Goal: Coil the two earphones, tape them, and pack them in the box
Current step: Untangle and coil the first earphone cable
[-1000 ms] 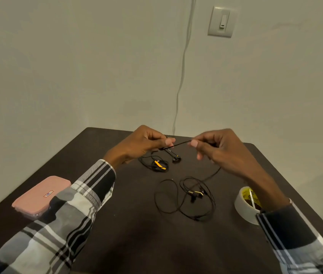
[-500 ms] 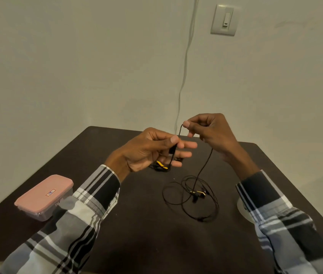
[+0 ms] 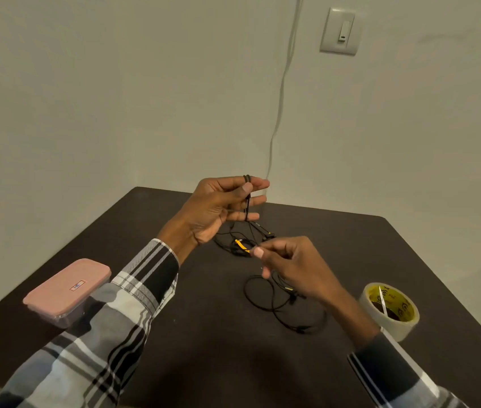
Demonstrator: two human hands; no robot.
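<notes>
My left hand (image 3: 221, 207) is raised over the far side of the table. A black earphone cable (image 3: 247, 195) loops over its extended fingers, and the thumb pins it there. Lower and nearer, my right hand (image 3: 286, 263) pinches the same thin cable between thumb and forefinger. The rest of this cable lies in loose loops (image 3: 274, 304) on the dark table (image 3: 203, 334) under my right wrist. A second earphone with yellow parts (image 3: 240, 245) lies bunched on the table just beyond my right fingertips. The pink-lidded box (image 3: 65, 290) sits shut at the left edge.
A roll of pale tape (image 3: 389, 307) with a yellow core stands at the right, beside my right forearm. A white wire (image 3: 280, 98) runs down the wall behind the table, and a light switch (image 3: 340, 30) is mounted above.
My left hand has risen with the cable now looped over its fingers. My right hand has swung down from above the left hand to near the table, drawing cable along.
</notes>
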